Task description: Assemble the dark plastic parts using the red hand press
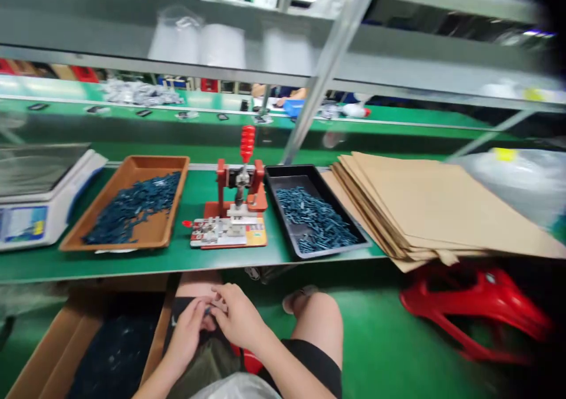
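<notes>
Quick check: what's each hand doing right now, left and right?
Left hand: closed, fingers pinching a small dark piece over the lap.
Right hand: closed, fingertips on the same piece.

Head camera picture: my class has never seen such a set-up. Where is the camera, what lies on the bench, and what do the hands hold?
The camera sits on a seated person's head and looks down, so the arms at the bottom are that person's own. The left hand and right hand meet over the lap, fingers pinching what looks like one small dark part. On the green bench, left to right: a scale, a brown tray of dark parts, a red lever press, a black tray of the same, and a stack of cardboard. A box holding more stands on the floor at the left; a red stool lies tipped at the right.
</notes>
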`<state>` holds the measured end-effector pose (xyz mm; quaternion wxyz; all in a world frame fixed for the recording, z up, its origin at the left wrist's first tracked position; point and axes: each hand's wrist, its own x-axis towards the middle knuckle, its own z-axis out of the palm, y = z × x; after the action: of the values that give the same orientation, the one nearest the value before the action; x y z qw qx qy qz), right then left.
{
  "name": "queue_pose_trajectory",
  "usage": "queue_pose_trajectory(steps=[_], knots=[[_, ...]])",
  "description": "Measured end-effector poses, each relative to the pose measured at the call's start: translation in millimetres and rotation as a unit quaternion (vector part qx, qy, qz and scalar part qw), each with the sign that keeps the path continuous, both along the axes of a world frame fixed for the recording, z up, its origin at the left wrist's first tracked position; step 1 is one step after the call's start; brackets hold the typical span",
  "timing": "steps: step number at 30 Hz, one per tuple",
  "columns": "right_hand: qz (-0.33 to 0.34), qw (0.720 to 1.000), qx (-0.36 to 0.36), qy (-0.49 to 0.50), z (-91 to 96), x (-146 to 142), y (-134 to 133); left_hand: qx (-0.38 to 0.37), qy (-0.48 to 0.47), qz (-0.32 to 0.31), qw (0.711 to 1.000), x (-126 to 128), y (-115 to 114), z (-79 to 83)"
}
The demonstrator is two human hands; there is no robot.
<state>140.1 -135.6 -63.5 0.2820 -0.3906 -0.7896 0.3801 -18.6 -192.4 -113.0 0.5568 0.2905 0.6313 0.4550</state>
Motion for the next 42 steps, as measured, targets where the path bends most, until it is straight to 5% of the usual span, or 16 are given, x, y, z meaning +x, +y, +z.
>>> queue_pose_trajectory(steps=[2, 6, 8, 10, 12, 15, 18, 20, 22, 25, 28, 34, 39, 42], knots=[[-0.030, 0.999, 0.017, 0.020, 24.3, 27, 22, -0.023, 0.064, 0.003, 0.998, -45, -8, -16.2], [-0.203, 0.968, 0.140, 0.036, 76.0, 106, 86, -0.093, 0.236, 0.027, 0.967, -156, -34, -73.5], [-0.271, 0.951, 0.148, 0.005, 85.3, 139, 124, -0.198, 0.382, -0.026, 0.903, -194, -50, -95.9], [-0.263, 0.955, 0.114, -0.077, 81.3, 157, 160, -0.243, 0.468, -0.094, 0.844, -206, -60, -98.0], [-0.210, 0.959, 0.064, -0.177, 69.4, 161, 187, -0.177, 0.475, -0.160, 0.847, -195, -53, -74.9], [-0.139, 0.953, 0.033, -0.268, 52.2, 156, 205, 0.037, 0.434, -0.182, 0.881, -160, -10, -3.8], [-0.115, 0.948, 0.016, -0.295, 46.7, 152, 206, 0.198, 0.506, -0.131, 0.829, -144, 51, 74.3], [-0.125, 0.946, 0.008, -0.300, 49.8, 152, 204, 0.198, 0.562, -0.092, 0.798, -150, 93, 111.2], [-0.146, 0.942, 0.028, -0.300, 56.4, 153, 202, 0.113, 0.616, -0.084, 0.775, -165, 133, 131.7], [-0.181, 0.944, 0.069, -0.268, 68.5, 159, 195, 0.028, 0.649, -0.114, 0.752, -185, 181, 137.5], [-0.200, 0.964, 0.063, -0.163, 76.2, 165, 185, 0.006, 0.661, -0.152, 0.735, -201, 211, 122.4], [-0.168, 0.981, -0.005, 0.092, 82.6, 142, 151, -0.025, 0.718, -0.165, 0.675, -221, 218, 95.3], [-0.118, 0.981, 0.071, 0.135, 78.1, 91, 119, 0.018, 0.724, -0.064, 0.686, -203, 198, 131.1], [-0.135, 0.969, 0.145, 0.149, 54.4, 66, 115, 0.111, 0.670, 0.006, 0.734, -177, 181, 156.5]])
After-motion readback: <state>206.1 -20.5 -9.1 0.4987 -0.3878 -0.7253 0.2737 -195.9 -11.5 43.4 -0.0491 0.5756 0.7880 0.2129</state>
